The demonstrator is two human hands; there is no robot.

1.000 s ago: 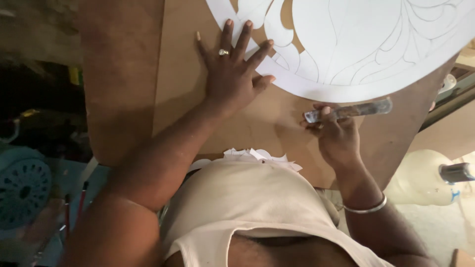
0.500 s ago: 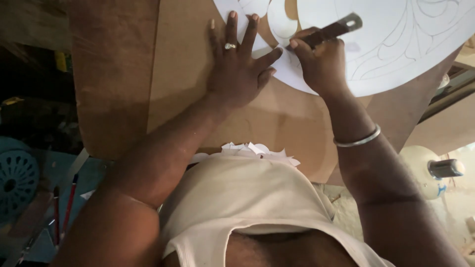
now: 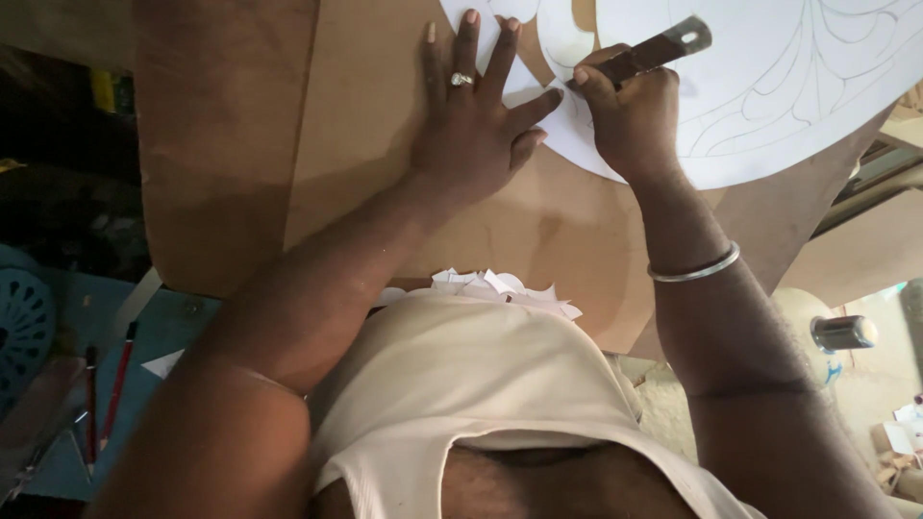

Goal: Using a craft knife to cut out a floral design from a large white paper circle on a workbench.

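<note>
Gripping a flat metal cutting blade (image 3: 663, 48), the right hand (image 3: 630, 120) has moved up onto the round white patterned sheet (image 3: 769, 106); the left hand (image 3: 471, 135), open beside it, presses the sheet flat, so cutting resumes.

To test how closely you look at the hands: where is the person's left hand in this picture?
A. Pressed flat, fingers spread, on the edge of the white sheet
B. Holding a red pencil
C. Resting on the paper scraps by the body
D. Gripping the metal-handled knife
A: the left hand lies flat with fingers spread on the white sheet, while the right hand grips the knife.
</note>
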